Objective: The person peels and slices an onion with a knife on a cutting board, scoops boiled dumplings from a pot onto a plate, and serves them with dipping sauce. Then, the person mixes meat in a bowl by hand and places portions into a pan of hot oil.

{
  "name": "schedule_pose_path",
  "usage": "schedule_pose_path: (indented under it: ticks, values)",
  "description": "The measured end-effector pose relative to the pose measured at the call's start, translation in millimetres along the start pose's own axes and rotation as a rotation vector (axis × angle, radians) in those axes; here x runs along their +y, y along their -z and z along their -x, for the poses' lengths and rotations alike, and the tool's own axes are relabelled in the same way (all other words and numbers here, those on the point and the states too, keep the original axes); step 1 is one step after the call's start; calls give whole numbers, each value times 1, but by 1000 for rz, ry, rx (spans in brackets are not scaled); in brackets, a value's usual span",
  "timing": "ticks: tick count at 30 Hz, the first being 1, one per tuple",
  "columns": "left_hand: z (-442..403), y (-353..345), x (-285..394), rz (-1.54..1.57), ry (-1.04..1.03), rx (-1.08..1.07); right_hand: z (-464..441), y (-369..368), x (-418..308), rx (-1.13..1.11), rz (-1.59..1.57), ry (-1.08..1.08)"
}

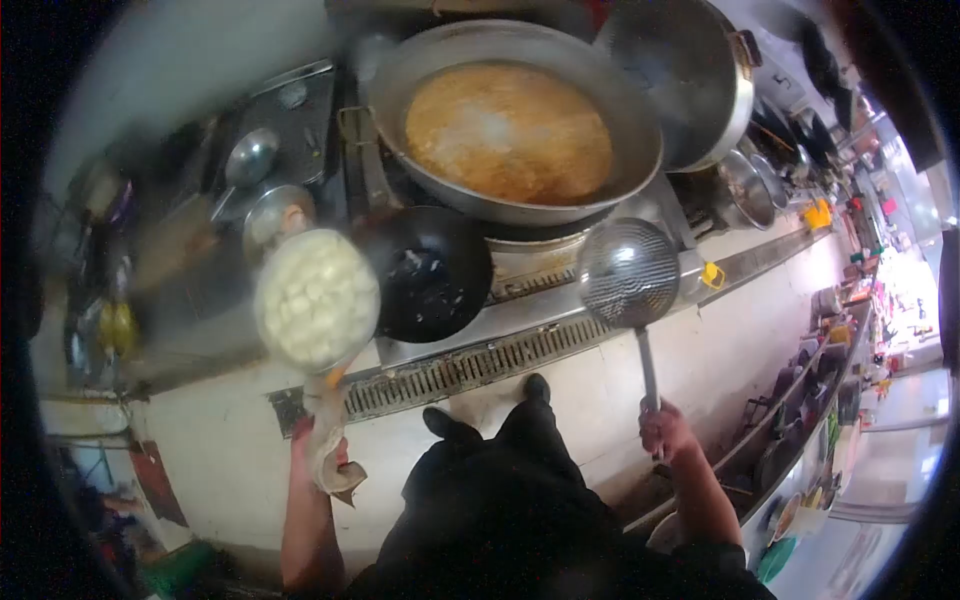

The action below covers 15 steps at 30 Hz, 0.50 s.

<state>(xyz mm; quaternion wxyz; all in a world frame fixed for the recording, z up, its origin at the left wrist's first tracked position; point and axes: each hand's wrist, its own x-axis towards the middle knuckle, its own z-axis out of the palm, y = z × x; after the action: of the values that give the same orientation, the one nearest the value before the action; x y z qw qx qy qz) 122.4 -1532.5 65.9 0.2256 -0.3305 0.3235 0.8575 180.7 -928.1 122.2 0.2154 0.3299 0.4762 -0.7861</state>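
At the left, my left hand (318, 452) is closed round a handle with a pale cloth (328, 470) wrapped about it. Beyond that hand is a round vessel (276, 335) full of pale white chunks (318, 295); the handle seems to run to it, though the join is blurred. My right hand (665, 430) grips the handle of a perforated metal skimmer (630, 272), its round head in front of the stove's right side. Just right of the white chunks sits a black wok (432, 275) with wet bits inside.
A big wide pan (640, 165) of orange-brown liquid (515, 135) stands on the stove. Behind it leans a large pot or lid (735, 100). Metal ladles (252, 155) lie at the left. A floor or counter grate (440, 375) runs along the front. Shelves with dishes line the right.
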Motion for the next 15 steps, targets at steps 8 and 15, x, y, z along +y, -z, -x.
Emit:
schedule_pose_path:
  ticks: [8,15]
  values:
    - [7,-15,-13,-1,-172,132,-67,-146,22,-407,63,-331]
    - [-4,-38,-26,91,-282,73,-155,-192,46,-557,188,-414]
